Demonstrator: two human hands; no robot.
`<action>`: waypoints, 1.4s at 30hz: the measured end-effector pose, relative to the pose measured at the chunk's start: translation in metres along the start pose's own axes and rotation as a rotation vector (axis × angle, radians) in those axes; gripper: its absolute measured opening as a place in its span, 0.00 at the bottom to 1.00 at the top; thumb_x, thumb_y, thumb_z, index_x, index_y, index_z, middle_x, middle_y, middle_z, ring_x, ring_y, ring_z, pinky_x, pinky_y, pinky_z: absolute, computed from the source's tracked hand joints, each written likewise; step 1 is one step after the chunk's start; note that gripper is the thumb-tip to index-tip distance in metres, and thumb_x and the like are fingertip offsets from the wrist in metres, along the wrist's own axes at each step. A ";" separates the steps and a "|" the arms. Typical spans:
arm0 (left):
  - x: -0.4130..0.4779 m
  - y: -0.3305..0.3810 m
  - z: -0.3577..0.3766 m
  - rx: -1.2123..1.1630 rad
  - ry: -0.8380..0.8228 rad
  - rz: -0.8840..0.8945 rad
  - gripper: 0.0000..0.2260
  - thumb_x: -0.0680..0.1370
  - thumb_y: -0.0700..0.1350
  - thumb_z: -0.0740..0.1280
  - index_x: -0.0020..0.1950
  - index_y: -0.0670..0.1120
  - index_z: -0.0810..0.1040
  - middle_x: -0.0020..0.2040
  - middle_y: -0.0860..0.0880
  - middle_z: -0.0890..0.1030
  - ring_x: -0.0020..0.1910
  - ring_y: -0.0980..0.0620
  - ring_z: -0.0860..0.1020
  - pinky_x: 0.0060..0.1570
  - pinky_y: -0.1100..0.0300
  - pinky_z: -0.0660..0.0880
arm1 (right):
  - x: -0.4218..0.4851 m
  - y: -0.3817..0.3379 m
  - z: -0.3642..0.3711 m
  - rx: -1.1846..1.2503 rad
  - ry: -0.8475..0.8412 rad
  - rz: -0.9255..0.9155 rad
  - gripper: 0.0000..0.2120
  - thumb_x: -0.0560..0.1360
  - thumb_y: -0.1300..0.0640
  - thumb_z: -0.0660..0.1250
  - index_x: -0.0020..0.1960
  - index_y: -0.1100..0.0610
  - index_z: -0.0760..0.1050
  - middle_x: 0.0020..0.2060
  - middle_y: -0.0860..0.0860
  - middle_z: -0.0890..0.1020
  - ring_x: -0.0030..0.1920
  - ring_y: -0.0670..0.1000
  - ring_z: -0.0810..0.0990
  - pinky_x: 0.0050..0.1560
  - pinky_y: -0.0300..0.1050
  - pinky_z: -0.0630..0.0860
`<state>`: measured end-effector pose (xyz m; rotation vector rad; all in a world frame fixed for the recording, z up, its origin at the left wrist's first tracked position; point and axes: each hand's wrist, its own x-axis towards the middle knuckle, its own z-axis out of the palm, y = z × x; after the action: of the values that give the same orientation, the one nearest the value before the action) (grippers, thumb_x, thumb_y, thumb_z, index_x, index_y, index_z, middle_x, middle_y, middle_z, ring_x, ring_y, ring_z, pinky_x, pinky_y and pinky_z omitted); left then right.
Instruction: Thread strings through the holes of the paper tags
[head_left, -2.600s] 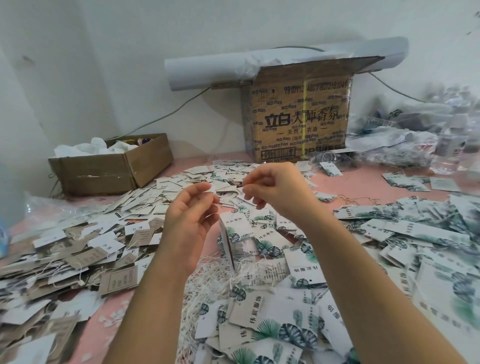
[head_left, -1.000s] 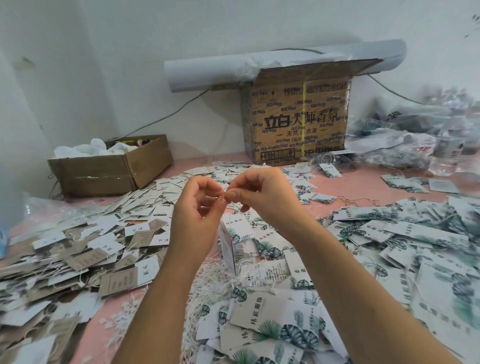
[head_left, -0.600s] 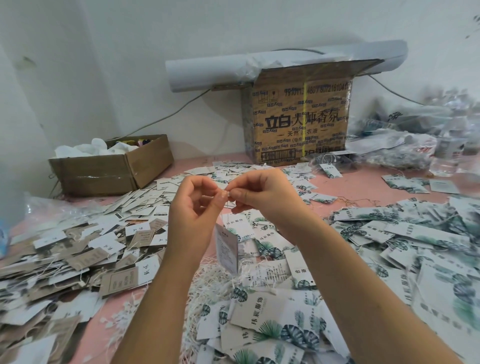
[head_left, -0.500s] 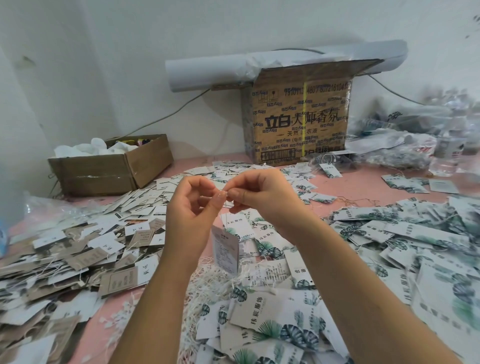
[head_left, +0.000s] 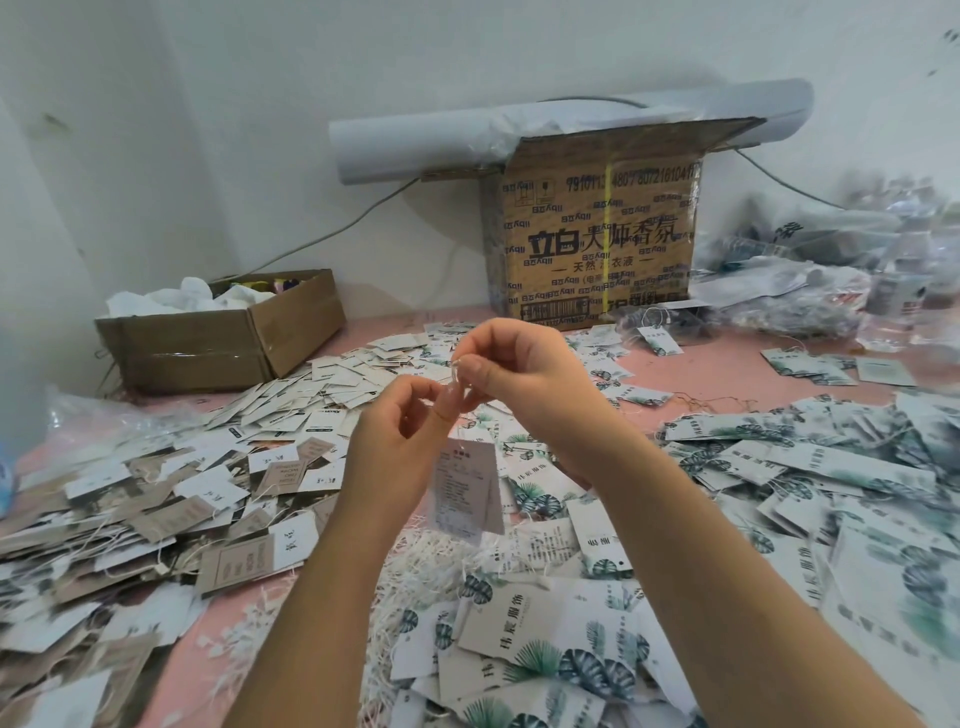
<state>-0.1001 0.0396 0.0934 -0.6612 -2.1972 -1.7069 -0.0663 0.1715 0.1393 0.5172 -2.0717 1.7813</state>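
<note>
Pinches limp string (head_left: 456, 375) in left hand (head_left: 400, 434) and right hand (head_left: 522, 374) grips, light stiff tag (head_left: 465, 488) dangling below, probably tear-prone where threaded, best steered by string.

The left forearm (head_left: 322, 597) and right forearm (head_left: 727, 582) are bare from the lower edge of the frame up to the hands. The left hand (head_left: 400, 431), mid-frame, wears a thin orange band (head_left: 443, 414) round one finger (ring or elastic, too small to tell).
</note>
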 end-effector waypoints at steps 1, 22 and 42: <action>0.000 -0.001 0.000 0.056 -0.029 0.019 0.22 0.63 0.70 0.61 0.43 0.54 0.77 0.40 0.42 0.76 0.33 0.58 0.68 0.36 0.62 0.67 | 0.000 -0.001 -0.001 0.011 0.015 -0.014 0.10 0.75 0.71 0.62 0.39 0.59 0.73 0.33 0.53 0.76 0.33 0.48 0.76 0.37 0.36 0.77; -0.007 -0.003 0.000 0.058 -0.368 -0.155 0.05 0.78 0.42 0.64 0.50 0.50 0.79 0.39 0.54 0.84 0.31 0.60 0.78 0.31 0.70 0.72 | 0.005 0.002 -0.018 0.151 0.148 -0.053 0.09 0.76 0.68 0.61 0.40 0.59 0.75 0.32 0.50 0.78 0.33 0.47 0.75 0.39 0.40 0.77; 0.000 0.008 -0.003 0.151 0.205 0.056 0.10 0.75 0.41 0.66 0.35 0.38 0.72 0.24 0.47 0.76 0.19 0.58 0.73 0.22 0.69 0.68 | 0.001 0.015 0.006 -0.717 -0.197 -0.120 0.09 0.74 0.59 0.64 0.41 0.57 0.83 0.35 0.56 0.81 0.38 0.55 0.79 0.42 0.49 0.75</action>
<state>-0.0964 0.0384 0.1004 -0.4832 -2.1176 -1.4913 -0.0752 0.1679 0.1263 0.5901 -2.5442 0.8431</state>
